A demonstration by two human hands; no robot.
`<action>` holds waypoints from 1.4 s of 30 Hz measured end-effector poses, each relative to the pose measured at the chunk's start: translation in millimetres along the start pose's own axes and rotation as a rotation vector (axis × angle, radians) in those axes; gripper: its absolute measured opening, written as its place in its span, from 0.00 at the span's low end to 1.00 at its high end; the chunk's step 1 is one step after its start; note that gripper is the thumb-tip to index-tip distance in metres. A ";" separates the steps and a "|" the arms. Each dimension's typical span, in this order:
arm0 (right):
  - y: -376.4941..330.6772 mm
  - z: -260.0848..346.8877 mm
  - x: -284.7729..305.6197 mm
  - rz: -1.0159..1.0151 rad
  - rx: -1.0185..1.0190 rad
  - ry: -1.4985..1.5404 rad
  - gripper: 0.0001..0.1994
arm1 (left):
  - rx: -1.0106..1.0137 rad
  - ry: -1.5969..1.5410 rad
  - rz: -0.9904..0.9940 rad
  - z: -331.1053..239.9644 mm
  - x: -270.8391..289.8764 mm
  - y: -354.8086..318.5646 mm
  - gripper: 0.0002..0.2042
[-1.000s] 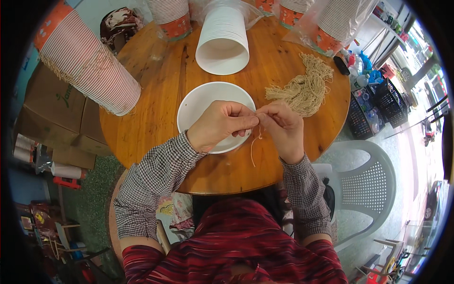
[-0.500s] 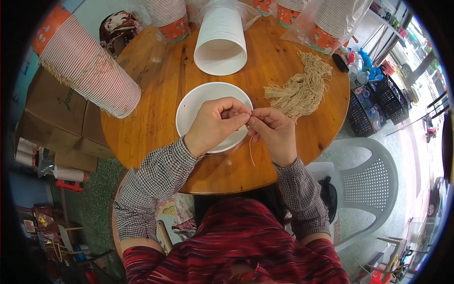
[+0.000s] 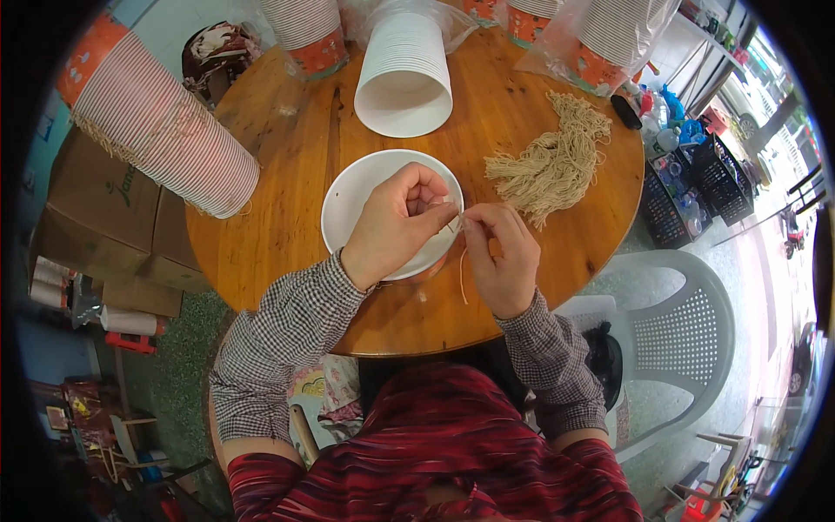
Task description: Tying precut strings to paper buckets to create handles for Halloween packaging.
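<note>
Over a white paper bucket (image 3: pixel 341 228) on the round wooden table, both my hands pinch a thin beige string (image 3: pixel 462 270). My left hand (image 3: pixel 391 224) is closed, thumb against forefinger, in front of the bucket's opening. Just right of it, my right hand (image 3: pixel 506 259) is closed too, its fingertips almost meeting the left ones. The string's loose end dangles below the fingers. Whether there is a knot or loop at the fingertips is too small to tell. A bundle of similar beige strings (image 3: pixel 557 161) lies on the table to the right.
A stack of white buckets (image 3: pixel 403 74) lies beyond the bucket, its opening toward me. At the left leans a tall stack of orange-bottomed buckets (image 3: pixel 170 122) with strings on it. Bagged stacks (image 3: pixel 600 48) stand at the back. A grey plastic chair (image 3: pixel 678 339) is at the right.
My right hand has turned and its fingertips have drawn slightly away from the left ones. My left hand stays nearly in place, its fingers a little raised.
</note>
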State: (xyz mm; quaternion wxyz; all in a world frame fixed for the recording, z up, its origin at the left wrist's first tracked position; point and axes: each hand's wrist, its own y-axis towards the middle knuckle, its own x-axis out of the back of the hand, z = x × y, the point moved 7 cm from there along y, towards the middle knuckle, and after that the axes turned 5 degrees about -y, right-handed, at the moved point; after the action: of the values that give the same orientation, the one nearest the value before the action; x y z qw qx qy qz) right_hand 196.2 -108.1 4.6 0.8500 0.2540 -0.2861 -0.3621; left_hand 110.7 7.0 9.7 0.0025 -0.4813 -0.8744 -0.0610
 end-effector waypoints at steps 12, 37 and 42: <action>0.8 -0.1 2.2 0.004 -0.019 0.011 0.05 | -0.279 0.329 -0.076 -19.8 -4.1 -6.7 0.03; -5.4 -21.7 -6.6 0.060 -0.264 0.385 0.06 | -0.107 0.165 0.273 -8.9 -3.8 8.6 0.06; -5.9 -16.7 -8.2 0.040 -0.241 0.491 0.08 | 0.381 -0.452 0.271 15.0 -7.1 3.3 0.05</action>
State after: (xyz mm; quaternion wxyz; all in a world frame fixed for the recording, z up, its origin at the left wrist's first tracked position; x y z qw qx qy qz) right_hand 200.0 -101.7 -13.4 0.9249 0.2254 -0.0312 -0.3045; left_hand 118.1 4.4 -5.4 -0.0937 -0.5857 -0.7764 0.2129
